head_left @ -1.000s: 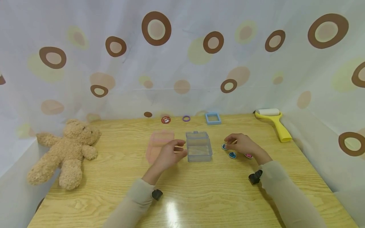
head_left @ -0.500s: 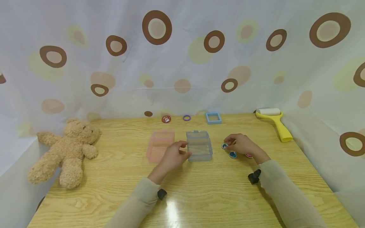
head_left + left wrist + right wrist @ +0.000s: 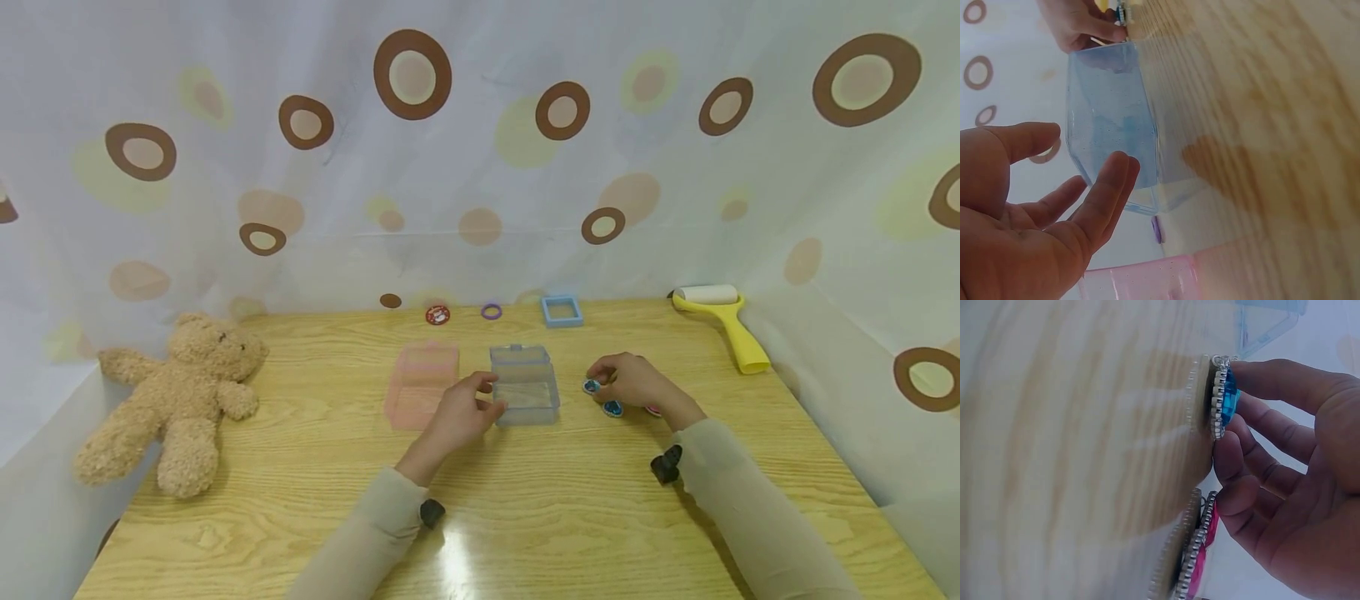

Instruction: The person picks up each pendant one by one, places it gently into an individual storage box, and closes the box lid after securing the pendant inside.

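Observation:
My left hand is beside a clear bluish plastic box, its thumb and fingers spread apart near the box's left side. In the left wrist view, the fingers overlap this box and nothing is in the palm. My right hand rests low over several heart-like gem charms, fingers bent. A blue gem charm lies at its thumb and index fingertips; I cannot tell whether they pinch it. Another blue gem charm lies just in front of the hand. Pink gem charms with silvery beaded rims lie partly hidden beneath the palm.
A clear pink box stands left of the bluish one. Along the back lie a red round badge, a purple ring and a light-blue square frame. A teddy bear sits left; a yellow-handled roller lies right.
My left hand has moved a little to the right, closer in front of the bluish box. My right hand has stayed nearly in place over the charms, shifting very slightly left.

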Tool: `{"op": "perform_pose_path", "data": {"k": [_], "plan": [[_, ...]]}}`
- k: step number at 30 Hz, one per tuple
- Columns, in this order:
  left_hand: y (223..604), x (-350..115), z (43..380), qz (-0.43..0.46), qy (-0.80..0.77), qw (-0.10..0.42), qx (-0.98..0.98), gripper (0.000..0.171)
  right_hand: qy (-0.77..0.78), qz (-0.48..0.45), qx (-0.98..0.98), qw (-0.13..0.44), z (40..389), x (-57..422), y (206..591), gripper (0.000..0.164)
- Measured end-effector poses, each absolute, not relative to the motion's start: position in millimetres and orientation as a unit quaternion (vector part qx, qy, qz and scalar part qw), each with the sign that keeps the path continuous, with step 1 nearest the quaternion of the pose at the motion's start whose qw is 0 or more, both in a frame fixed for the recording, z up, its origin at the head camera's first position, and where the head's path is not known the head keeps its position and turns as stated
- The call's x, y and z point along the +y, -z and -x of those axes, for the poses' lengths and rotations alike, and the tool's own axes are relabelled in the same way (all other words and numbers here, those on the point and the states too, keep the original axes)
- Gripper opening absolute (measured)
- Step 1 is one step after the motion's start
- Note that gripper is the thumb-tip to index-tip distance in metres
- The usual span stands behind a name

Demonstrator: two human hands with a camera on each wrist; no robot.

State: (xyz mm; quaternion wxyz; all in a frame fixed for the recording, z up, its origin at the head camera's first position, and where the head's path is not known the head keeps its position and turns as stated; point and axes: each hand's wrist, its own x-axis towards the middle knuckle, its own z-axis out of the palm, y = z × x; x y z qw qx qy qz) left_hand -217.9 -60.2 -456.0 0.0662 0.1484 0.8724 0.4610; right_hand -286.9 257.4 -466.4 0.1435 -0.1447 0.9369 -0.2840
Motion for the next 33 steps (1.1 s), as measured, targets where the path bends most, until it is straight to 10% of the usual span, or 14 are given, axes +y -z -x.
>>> {"op": "perform_pose_path", "data": {"k": [33], "plan": [[456, -59, 217, -0.144, -0.441, 0.060, 0.884, 0.054, 0.319, 0.166, 0.926, 0.117, 277, 255, 445, 0.030]]}}
